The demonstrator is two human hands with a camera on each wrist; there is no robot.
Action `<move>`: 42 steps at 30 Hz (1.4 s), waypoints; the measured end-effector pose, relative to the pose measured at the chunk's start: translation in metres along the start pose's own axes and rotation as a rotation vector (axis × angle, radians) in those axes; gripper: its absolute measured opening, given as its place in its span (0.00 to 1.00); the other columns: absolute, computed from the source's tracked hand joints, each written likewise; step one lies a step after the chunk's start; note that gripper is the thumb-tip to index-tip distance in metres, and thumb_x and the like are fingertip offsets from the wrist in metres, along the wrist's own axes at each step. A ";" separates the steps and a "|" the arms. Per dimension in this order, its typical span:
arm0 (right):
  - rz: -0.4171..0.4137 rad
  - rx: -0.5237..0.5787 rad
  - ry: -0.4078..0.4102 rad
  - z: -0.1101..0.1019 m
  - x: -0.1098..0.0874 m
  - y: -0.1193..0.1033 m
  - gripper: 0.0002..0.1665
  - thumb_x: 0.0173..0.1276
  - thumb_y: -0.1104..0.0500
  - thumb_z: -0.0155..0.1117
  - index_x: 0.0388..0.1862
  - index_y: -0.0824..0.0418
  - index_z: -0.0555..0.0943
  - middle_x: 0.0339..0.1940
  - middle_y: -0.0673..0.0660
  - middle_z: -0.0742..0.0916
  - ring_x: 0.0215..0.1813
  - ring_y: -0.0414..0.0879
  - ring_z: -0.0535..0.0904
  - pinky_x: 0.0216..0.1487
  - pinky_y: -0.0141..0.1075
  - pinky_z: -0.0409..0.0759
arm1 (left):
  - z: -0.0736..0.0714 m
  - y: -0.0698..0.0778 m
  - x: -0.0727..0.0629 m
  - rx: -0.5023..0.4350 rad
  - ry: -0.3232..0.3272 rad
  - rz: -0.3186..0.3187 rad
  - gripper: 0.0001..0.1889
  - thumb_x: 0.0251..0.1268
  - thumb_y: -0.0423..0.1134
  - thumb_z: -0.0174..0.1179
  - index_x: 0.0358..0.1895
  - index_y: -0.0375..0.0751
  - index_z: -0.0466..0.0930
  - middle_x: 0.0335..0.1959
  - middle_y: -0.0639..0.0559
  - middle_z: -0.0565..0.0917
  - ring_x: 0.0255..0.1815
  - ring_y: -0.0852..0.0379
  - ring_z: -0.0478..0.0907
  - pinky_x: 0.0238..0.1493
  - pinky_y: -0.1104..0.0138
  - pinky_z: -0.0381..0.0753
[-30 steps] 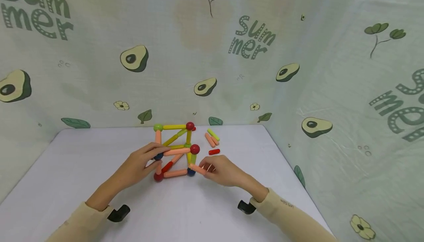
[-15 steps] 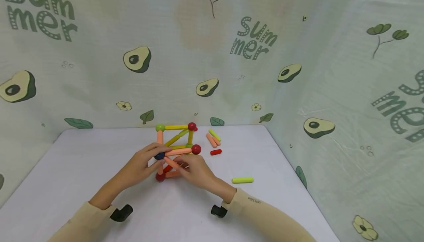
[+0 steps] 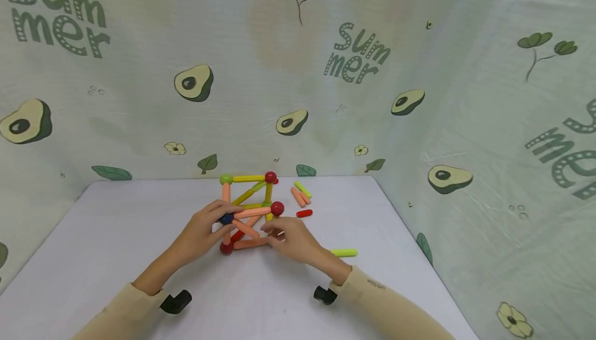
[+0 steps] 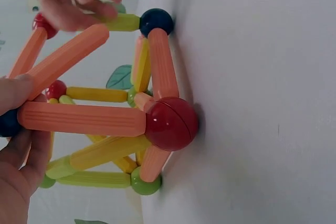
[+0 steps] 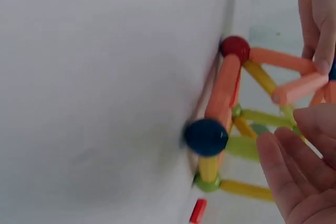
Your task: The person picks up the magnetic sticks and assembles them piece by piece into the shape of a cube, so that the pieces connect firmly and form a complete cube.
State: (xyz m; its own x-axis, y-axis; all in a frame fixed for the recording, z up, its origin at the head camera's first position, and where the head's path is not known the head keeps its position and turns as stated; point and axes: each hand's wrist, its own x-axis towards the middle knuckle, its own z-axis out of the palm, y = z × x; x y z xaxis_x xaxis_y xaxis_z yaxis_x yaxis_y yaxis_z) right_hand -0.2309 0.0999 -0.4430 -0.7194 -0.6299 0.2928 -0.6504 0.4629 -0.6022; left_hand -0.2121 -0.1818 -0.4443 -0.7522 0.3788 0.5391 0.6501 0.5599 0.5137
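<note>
A box-shaped frame of coloured building sticks and balls stands on the table. My left hand [image 3: 201, 228] grips the dark blue ball [image 3: 226, 218] at its upper front left corner. In the left wrist view the thumb lies against an orange stick [image 4: 68, 59] that slants out from this ball, its other end free. My right hand [image 3: 292, 239] is at the frame's lower right, fingers loosely spread. In the right wrist view its fingertips are beside a light green stick [image 5: 242, 148] attached to a lower blue ball [image 5: 206, 137]; whether they touch is unclear.
Right of the frame lie a red stick [image 3: 304, 213], two orange sticks [image 3: 298, 196] and a light green stick [image 3: 302, 189]. Another light green stick [image 3: 344, 252] lies partly behind the right forearm. A printed cloth [image 3: 242, 45] hangs behind the table.
My right hand brought the orange stick from the lower right to the left-held blue ball, then let go and moved back right. The stick stays on the ball. My left hand kept its grip.
</note>
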 end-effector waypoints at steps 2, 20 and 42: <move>0.052 -0.029 0.010 -0.015 -0.006 0.016 0.09 0.74 0.67 0.69 0.50 0.63 0.89 0.44 0.53 0.92 0.42 0.40 0.86 0.46 0.33 0.87 | 0.000 0.001 0.001 0.009 -0.002 0.000 0.25 0.63 0.28 0.75 0.63 0.46 0.85 0.58 0.54 0.83 0.56 0.56 0.79 0.52 0.65 0.86; 0.296 -0.480 -0.184 -0.042 0.015 0.095 0.12 0.69 0.67 0.76 0.50 0.59 0.90 0.44 0.54 0.90 0.48 0.49 0.82 0.61 0.45 0.84 | 0.001 0.001 0.001 0.001 -0.035 -0.067 0.27 0.64 0.28 0.74 0.66 0.50 0.84 0.62 0.52 0.82 0.61 0.52 0.79 0.54 0.57 0.88; 0.064 -0.219 -0.034 0.016 -0.005 0.014 0.11 0.70 0.61 0.77 0.50 0.58 0.91 0.39 0.48 0.93 0.33 0.35 0.82 0.37 0.22 0.79 | 0.003 -0.002 -0.001 -0.003 0.007 -0.014 0.26 0.64 0.27 0.74 0.64 0.48 0.85 0.59 0.53 0.83 0.55 0.56 0.79 0.50 0.67 0.86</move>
State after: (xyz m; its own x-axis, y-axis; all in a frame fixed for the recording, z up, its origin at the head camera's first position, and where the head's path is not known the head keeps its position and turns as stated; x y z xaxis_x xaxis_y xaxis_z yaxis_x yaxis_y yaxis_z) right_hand -0.2326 0.0997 -0.4649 -0.7546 -0.6138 0.2320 -0.6438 0.6245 -0.4422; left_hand -0.2127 -0.1813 -0.4475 -0.7602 0.3660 0.5367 0.6402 0.5625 0.5232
